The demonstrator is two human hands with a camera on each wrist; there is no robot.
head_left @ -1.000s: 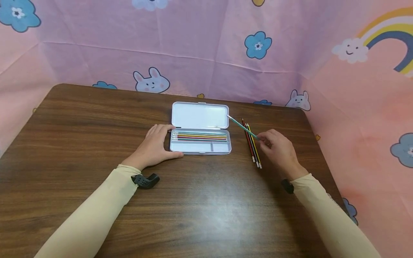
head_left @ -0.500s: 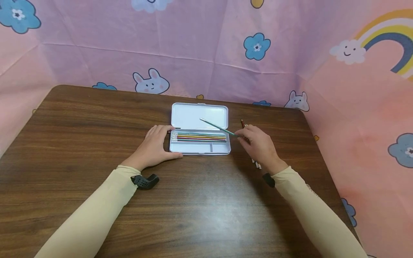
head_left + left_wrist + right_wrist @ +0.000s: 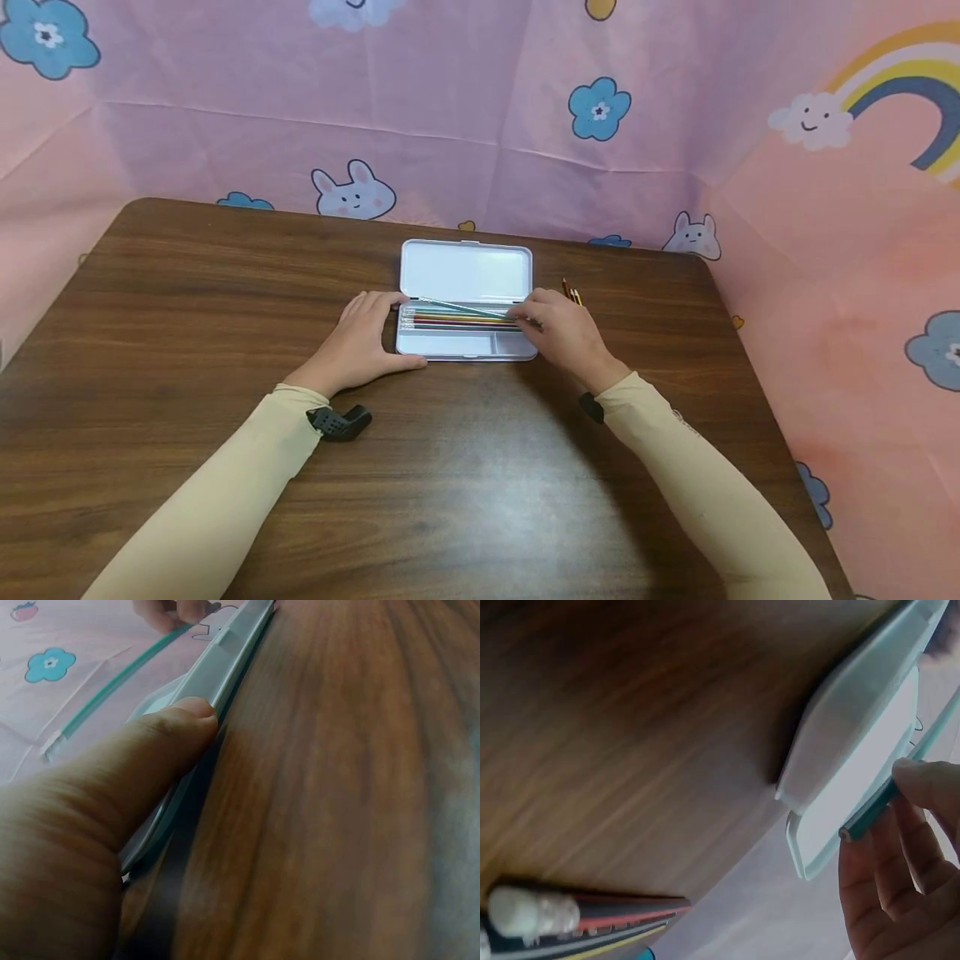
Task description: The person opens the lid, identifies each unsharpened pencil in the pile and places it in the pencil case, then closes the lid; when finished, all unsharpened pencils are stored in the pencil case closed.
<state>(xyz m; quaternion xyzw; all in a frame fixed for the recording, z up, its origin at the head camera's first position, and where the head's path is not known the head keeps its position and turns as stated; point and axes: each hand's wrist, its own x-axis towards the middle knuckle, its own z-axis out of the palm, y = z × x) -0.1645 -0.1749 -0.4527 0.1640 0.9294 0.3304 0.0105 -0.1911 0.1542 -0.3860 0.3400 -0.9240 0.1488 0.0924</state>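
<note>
An open white pencil case (image 3: 450, 342) lies on the table with several pencils (image 3: 461, 320) in its back compartment, their eraser ends to the left. My left hand (image 3: 363, 337) holds the case's left end, fingers at the hinge corner and thumb on the front edge. My right hand (image 3: 566, 333) pinches a teal pencil (image 3: 468, 308) near its right end, over the case. That pencil slants above the row; in the left wrist view its white eraser end (image 3: 52, 744) points toward the left hand. In the right wrist view the thumb and fingers (image 3: 930, 784) grip the teal barrel.
Several loose pencils (image 3: 576, 296) lie right of the case, mostly hidden behind the right hand. The case's raised lid (image 3: 467, 271) leans back. A front compartment with a small divider (image 3: 493, 342) faces me. Patterned cloth (image 3: 450, 125) hangs behind the brown table (image 3: 465, 467).
My right hand has moved left from the loose pencils to the case, bringing the teal pencil down over the row. The left hand has stayed in place.
</note>
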